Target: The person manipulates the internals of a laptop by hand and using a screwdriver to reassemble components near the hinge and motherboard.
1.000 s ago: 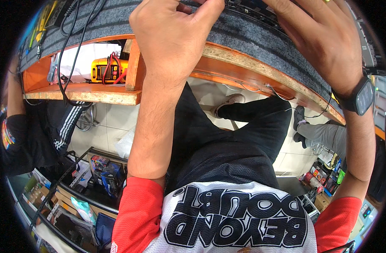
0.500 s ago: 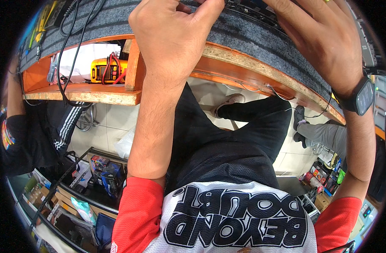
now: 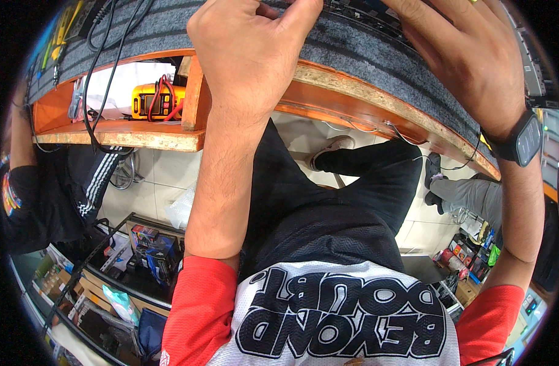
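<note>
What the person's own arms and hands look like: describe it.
Short red fabric sleeves above bare forearms. The right hand wears a gold-coloured ring and, at the wrist, a black square-faced smartwatch. The left hand is bare where visible.

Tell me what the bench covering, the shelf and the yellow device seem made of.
Bench covering: probably felt-like fabric, matte, with a fuzzy-looking grey surface. Shelf: likely particleboard under glossy orange laminate or paint; its raw edge looks speckled. Yellow device: seemingly plastic, from its smooth, rounded casing.
</note>
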The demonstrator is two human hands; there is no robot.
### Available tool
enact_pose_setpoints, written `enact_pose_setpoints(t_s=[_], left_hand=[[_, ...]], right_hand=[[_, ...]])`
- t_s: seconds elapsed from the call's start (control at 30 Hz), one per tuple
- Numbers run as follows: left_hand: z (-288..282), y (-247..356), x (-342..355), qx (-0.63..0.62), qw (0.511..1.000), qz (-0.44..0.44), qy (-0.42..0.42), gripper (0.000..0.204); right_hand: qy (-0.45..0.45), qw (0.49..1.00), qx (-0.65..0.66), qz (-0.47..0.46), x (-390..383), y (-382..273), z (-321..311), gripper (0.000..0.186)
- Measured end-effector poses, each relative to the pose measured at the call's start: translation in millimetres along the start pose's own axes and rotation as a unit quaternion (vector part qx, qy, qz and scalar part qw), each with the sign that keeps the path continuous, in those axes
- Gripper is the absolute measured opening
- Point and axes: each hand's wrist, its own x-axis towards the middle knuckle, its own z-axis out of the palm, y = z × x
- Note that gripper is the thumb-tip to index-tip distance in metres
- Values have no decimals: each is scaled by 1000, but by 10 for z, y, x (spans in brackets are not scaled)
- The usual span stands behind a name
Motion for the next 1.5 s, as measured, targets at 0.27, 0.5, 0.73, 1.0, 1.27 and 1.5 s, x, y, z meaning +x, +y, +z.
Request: enact_pose_setpoints(t_s=[0.27, 0.5, 0.73, 1.0, 1.27, 1.5], left_hand=[[14, 35, -7, -2, 1000, -17, 6, 14], [40, -7, -25, 0, 1000, -4, 16, 14], [30, -37, -24, -25, 1000, -10, 9, 14], [32, -15, -22, -36, 999, -17, 12, 14], [40, -28, -29, -33, 999, -17, 7, 14], [35, -51, -24, -31, 999, 5, 12, 15]], right_hand=[[44, 999, -21, -19, 55, -18, -47, 40], [12, 1000, -21, -16, 28, -4, -47, 40], [45, 999, -16, -21, 37, 0, -27, 41], [45, 999, 0, -10, 46, -22, -42, 41], [-13, 1000, 14, 19, -27, -12, 7, 41], [39, 999, 9, -4, 40, -14, -41, 41]])
